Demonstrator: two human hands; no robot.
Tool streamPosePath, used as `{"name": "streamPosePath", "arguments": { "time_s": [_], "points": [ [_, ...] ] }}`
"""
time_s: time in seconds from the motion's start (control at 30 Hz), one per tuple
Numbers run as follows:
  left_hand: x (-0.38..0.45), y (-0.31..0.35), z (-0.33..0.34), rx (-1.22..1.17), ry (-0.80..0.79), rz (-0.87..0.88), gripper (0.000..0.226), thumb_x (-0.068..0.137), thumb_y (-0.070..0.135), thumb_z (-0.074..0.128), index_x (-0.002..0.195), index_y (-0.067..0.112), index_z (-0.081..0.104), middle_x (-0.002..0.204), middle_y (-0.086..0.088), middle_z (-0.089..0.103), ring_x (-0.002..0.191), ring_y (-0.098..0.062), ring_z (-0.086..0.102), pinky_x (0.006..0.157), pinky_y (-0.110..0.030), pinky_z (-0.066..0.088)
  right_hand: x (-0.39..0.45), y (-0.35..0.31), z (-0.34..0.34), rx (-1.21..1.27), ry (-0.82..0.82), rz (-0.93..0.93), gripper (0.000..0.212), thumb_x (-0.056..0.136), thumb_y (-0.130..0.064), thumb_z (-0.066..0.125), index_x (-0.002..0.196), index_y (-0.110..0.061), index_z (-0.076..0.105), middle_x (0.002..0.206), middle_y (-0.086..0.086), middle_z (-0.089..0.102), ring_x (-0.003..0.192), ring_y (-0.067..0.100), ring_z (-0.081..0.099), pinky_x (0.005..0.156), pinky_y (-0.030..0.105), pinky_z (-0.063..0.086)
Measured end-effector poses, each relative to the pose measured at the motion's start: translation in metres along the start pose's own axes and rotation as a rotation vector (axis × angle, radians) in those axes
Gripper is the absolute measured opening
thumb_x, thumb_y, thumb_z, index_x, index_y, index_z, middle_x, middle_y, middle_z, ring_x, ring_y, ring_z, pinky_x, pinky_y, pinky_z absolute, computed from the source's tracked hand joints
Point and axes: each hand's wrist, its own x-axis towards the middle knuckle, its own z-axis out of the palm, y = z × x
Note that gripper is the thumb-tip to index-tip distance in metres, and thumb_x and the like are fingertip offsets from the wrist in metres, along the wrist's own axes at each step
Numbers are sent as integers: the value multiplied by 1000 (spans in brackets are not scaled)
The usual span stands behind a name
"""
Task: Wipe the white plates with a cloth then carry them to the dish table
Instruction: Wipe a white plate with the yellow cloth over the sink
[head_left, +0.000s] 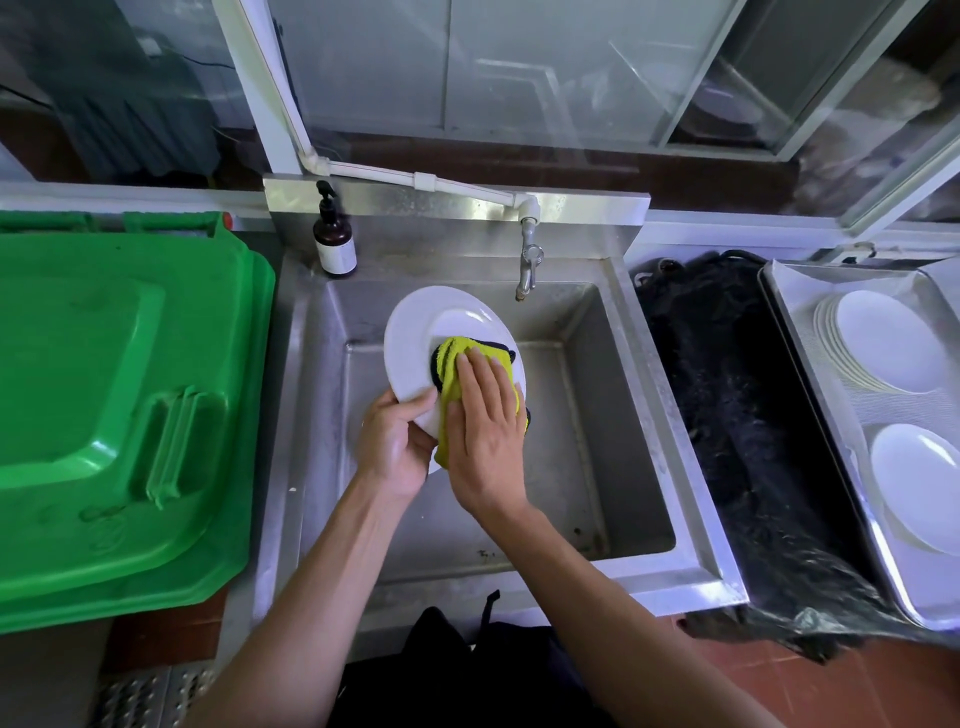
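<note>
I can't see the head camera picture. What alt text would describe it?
Over a steel sink, the left hand grips the rim of a white plate while the right hand presses a yellow cloth flat against it. More white plates sit on a tray at right; a green bin lid lies left.

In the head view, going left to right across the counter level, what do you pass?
Green bin lid → brown pump bottle → white plate held over the steel sink → tap → black plastic bag → metal tray holding stacked plates.
</note>
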Motion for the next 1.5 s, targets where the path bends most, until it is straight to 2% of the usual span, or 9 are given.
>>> {"name": "streamPosePath", "arguments": {
  "time_s": [0.1,0.27,0.43,0.67,0.97,1.1,1.27,1.37,1.5],
  "points": [
    [1,-1,1,-49,-4,-9,41,97,0,50,138,0,57,134,-22,64,122,-38,63,102,-46,52,-1,7,1,-34,0,65,54,106,-33,23,156,-15,33,165,-1,25,155,18,12,123,48,17],
    [4,5,0,-92,-4,7,41,97,-2,48,137,-1,56,134,-24,63,122,-41,62,98,-52,55,2,18,4,68,4,264,51,108,-22,35,158,-17,25,165,-3,22,153,16,14,123,45,14],
    [7,10,-9,-69,-29,-5,46,96,-3,48,141,-4,51,136,-23,61,125,-39,60,103,-53,51,17,19,-2,101,46,305,51,108,-22,35,158,-18,26,164,-6,23,152,15,14,122,39,15],
    [2,11,-23,-34,-138,-11,36,86,-3,55,113,8,75,118,-13,73,111,-29,69,93,-42,58,40,25,-12,159,49,394,50,107,-23,33,157,-24,26,162,-12,26,148,11,18,117,44,19],
    [4,21,-39,150,-201,-61,29,77,-2,66,100,10,80,107,-12,76,99,-29,73,77,-41,61,53,30,-18,137,42,370,47,108,-26,32,155,-25,29,159,-12,30,145,11,21,114,42,19],
    [4,25,-43,271,-208,-103,34,74,3,69,108,7,74,109,-14,74,96,-30,72,64,-44,61,58,32,-21,74,24,302,46,108,-26,31,154,-25,32,158,-11,33,144,13,23,113,43,21],
    [3,29,-47,318,-288,-150,31,74,2,73,103,13,79,111,-14,74,98,-28,72,72,-40,61,56,30,-26,-3,42,157,47,104,-30,29,151,-26,39,152,-9,41,140,13,29,113,45,25],
    [4,31,-45,360,-301,-166,39,62,10,83,101,12,78,109,-14,75,96,-30,71,75,-42,61,54,26,-28,-51,40,81,55,102,-38,20,151,-24,41,153,-8,42,142,15,30,113,44,25],
    [5,36,-39,402,-316,-169,31,69,3,76,99,9,79,109,-16,75,97,-33,72,77,-43,61,52,26,-31,-89,56,-61,50,103,-33,28,148,-19,45,152,-3,45,141,22,35,110,48,30]
  ]
}}
